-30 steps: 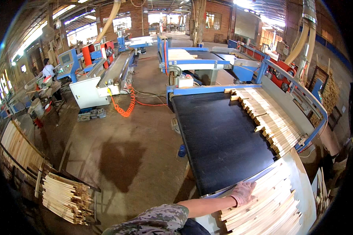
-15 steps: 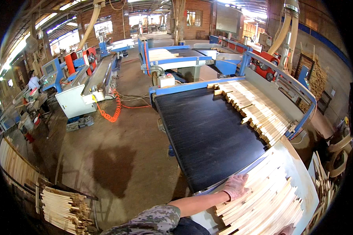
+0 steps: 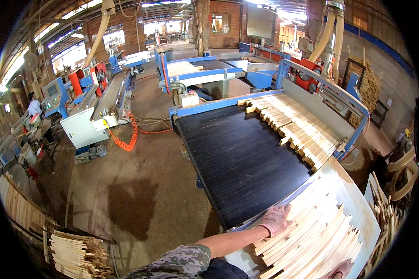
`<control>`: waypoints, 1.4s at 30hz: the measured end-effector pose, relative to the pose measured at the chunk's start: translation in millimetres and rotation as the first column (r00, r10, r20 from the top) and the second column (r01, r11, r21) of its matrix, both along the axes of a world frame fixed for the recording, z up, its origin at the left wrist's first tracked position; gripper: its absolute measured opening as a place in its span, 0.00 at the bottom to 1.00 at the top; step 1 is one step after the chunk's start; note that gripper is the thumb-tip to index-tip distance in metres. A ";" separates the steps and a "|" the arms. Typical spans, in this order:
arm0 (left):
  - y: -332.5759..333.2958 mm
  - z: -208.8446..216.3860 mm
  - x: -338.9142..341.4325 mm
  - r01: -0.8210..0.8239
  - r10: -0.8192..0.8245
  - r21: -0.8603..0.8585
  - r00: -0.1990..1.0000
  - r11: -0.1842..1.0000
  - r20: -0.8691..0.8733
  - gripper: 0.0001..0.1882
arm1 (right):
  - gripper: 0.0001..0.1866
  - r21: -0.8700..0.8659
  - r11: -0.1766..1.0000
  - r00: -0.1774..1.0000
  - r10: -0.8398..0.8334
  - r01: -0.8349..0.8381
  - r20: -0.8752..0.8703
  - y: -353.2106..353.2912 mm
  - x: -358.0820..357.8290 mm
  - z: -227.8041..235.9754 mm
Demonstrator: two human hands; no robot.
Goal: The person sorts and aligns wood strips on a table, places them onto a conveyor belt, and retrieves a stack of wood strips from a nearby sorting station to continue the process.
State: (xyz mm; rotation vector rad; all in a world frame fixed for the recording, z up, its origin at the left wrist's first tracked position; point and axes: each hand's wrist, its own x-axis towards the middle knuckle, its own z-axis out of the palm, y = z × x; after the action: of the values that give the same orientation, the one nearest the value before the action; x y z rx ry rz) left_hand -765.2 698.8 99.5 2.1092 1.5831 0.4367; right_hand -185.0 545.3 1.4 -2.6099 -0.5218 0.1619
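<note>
A loose row of pale wooden strips (image 3: 307, 235) lies side by side on a light sheet-topped table (image 3: 365, 209) in front of me. My left hand (image 3: 277, 220), in a pale knitted glove, rests on the strips' left ends, its fingers stretched out over the wood. At the lower edge, my gloved right hand (image 3: 342, 270) touches the strips' right ends; it is partly cut off and its fingers are hard to make out. Beyond the table, another row of wooden strips (image 3: 302, 128) lies along the right side of a black conveyor belt (image 3: 237, 160).
Blue rails (image 3: 233, 103) and a blue side frame (image 3: 358, 139) edge the belt. More strips are stacked at lower left (image 3: 74, 253), and loose sticks (image 3: 384, 209) lean at right. A white machine cabinet (image 3: 86, 130) with an orange coiled hose (image 3: 131, 139) stands left.
The whole view has shifted slightly, moving the scene a little left. More of my right hand shows at the strips' right ends. My left hand stays on the left ends.
</note>
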 end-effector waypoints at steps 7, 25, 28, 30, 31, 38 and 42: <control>-0.1 0.9 0.2 0.013 -0.013 0.010 1.000 1.000 0.006 0.43 | 0.34 0.056 0.998 1.000 0.010 -0.011 0.020 -1.9 18.9 -13.6; -2.3 4.9 -4.7 0.013 -0.013 0.003 1.000 1.000 -0.010 0.42 | 0.38 0.111 0.993 0.994 0.037 -0.049 0.103 9.9 58.2 -58.2; 0.7 -8.9 1.9 0.014 -0.013 0.086 1.000 0.996 -0.014 0.41 | 0.39 0.093 0.996 0.997 -0.015 0.008 0.079 -4.9 48.0 -28.1; -0.9 -10.0 -5.6 0.008 -0.006 0.114 1.000 0.993 -0.022 0.41 | 0.39 0.015 1.000 1.000 -0.027 0.028 -0.015 10.5 10.0 -12.9; -0.6 -7.0 -9.0 -0.012 0.016 0.081 0.999 0.997 -0.043 0.41 | 0.39 -0.012 1.000 0.995 -0.023 0.022 -0.094 18.2 -30.2 10.7; 4.3 -18.2 12.9 0.044 -0.039 0.163 0.999 0.986 -0.034 0.45 | 0.38 -0.037 0.987 0.970 -0.144 0.154 0.195 -17.7 -6.5 20.1; 5.5 -21.5 0.8 -0.012 0.025 0.151 0.996 0.988 -0.081 0.45 | 0.37 -0.038 0.987 0.988 -0.152 0.153 0.036 7.9 -72.3 57.1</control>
State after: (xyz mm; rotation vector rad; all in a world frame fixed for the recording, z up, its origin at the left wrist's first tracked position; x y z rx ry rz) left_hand -764.3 704.3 78.0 2.2531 1.6640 0.4947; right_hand -257.3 553.2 58.4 -2.6837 -0.3308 0.0802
